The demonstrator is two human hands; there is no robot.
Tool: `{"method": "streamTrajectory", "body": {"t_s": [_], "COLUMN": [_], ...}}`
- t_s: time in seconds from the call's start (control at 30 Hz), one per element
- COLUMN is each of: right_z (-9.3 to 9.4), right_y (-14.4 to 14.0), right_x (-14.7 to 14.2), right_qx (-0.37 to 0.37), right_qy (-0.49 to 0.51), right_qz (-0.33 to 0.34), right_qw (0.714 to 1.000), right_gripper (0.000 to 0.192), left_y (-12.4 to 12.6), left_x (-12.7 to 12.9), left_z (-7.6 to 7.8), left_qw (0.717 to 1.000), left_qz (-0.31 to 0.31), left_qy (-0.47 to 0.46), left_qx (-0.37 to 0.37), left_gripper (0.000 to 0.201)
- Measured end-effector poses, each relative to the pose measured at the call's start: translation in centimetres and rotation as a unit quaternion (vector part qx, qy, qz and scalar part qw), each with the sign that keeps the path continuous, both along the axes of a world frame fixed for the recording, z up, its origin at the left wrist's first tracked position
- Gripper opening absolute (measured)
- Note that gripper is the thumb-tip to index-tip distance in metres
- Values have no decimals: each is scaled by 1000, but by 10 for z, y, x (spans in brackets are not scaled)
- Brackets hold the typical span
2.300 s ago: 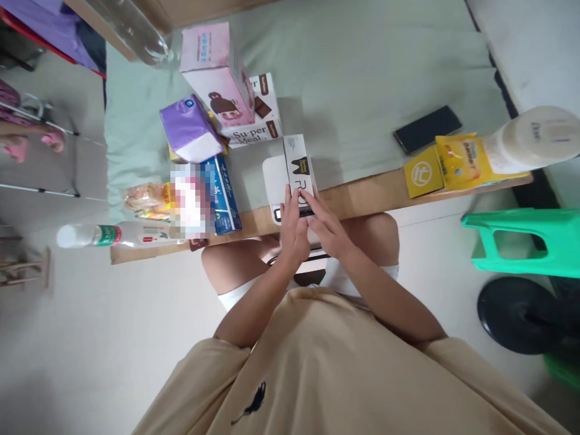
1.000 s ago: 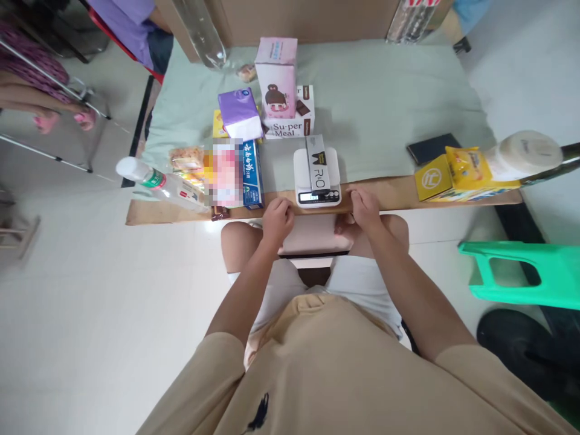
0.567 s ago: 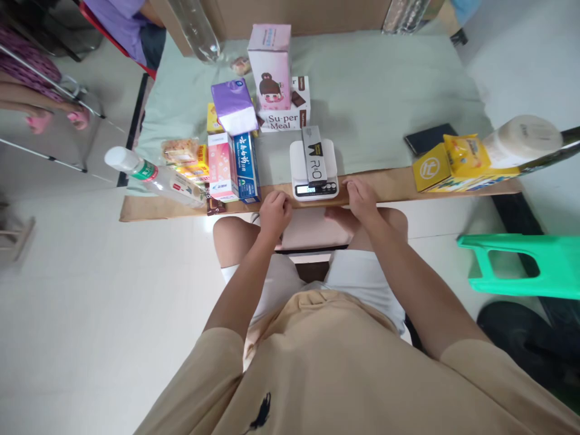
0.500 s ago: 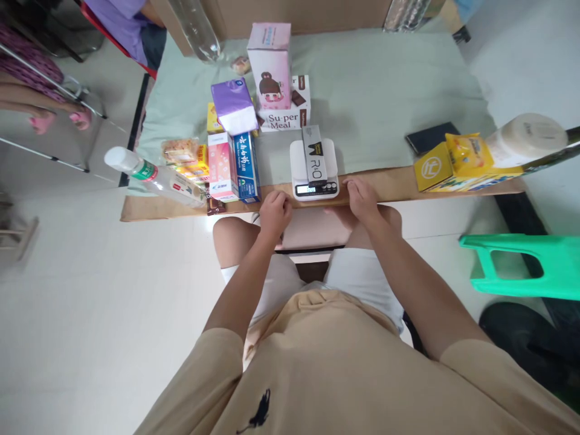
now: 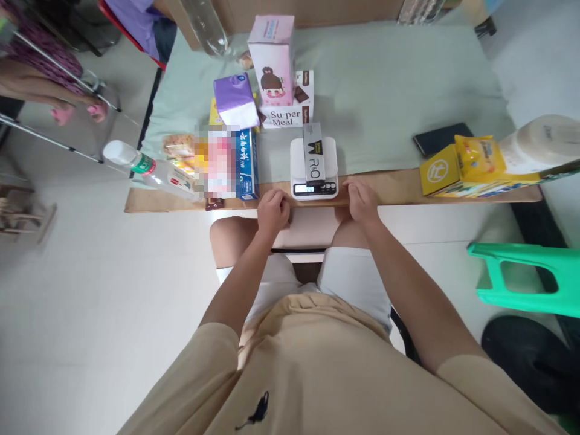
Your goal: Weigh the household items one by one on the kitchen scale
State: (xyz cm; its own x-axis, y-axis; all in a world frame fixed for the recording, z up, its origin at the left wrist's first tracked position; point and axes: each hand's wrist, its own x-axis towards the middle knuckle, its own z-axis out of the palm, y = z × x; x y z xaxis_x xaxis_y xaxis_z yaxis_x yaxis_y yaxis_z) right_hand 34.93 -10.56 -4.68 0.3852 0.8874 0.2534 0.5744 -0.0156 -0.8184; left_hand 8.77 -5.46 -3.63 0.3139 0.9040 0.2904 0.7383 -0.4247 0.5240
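A white kitchen scale (image 5: 299,163) stands at the near edge of the table (image 5: 399,184), with a slim grey box (image 5: 313,154) lying lengthwise on its platform. My left hand (image 5: 273,211) rests curled in a loose fist at the table edge, just left of the scale and holding nothing. On the other side, my right hand (image 5: 361,198) lies on the edge with its fingers bent, also without anything in it. Neither hand touches the box.
Left of the scale stand a blue carton (image 5: 246,163), a purple tissue pack (image 5: 236,101), a pink box (image 5: 273,57), a "Super Meal" box (image 5: 290,115) and a lying bottle (image 5: 149,172). A phone (image 5: 441,139), yellow packs (image 5: 462,166) and a white jar (image 5: 541,142) are at the right. A green stool (image 5: 525,278) is on the floor.
Both hands let go of the grey box on the scale and drew back to the table edge, one on each side. In the last second they have hardly moved.
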Motion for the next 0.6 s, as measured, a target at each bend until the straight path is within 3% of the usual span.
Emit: {"method": "streamTrajectory", "body": {"t_s": [0.2, 0.4, 0.6], "right_z": [2, 14, 28], "right_y": [-2, -12, -3], "right_x": [0, -3, -18], "right_qx": [-6, 53, 39], "right_qy": [6, 59, 55], "right_qz": [-2, -42, 14], "right_qw": [1000, 996, 998], "right_gripper": [51, 41, 30], "left_y": [0, -8, -2], "left_x": [0, -7, 11], "left_z": [3, 23, 31], "left_qw": [1000, 995, 991], "left_qz": [1, 41, -7], "left_qy": [-29, -89, -135], "left_qx": [-10, -20, -13], "left_gripper": [17, 16, 22]}}
